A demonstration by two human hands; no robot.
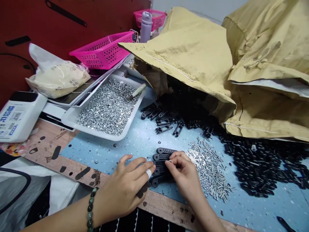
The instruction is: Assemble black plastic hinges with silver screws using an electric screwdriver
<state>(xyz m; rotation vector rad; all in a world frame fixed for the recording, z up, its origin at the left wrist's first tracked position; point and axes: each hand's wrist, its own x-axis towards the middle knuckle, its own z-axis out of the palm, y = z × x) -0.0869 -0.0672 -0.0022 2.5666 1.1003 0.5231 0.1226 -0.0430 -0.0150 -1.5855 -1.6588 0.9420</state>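
Left hand [123,187] and right hand [183,175] flank black brackets [161,165].

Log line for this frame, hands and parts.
left hand: against black plastic strips | right hand: pinching strips | beside: steel screws

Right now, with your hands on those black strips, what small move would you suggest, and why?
Perhaps the right hand should pick a silver screw from the loose pile beside it, while the left hand steadies the black slotted plastic strips, which lie side by side.
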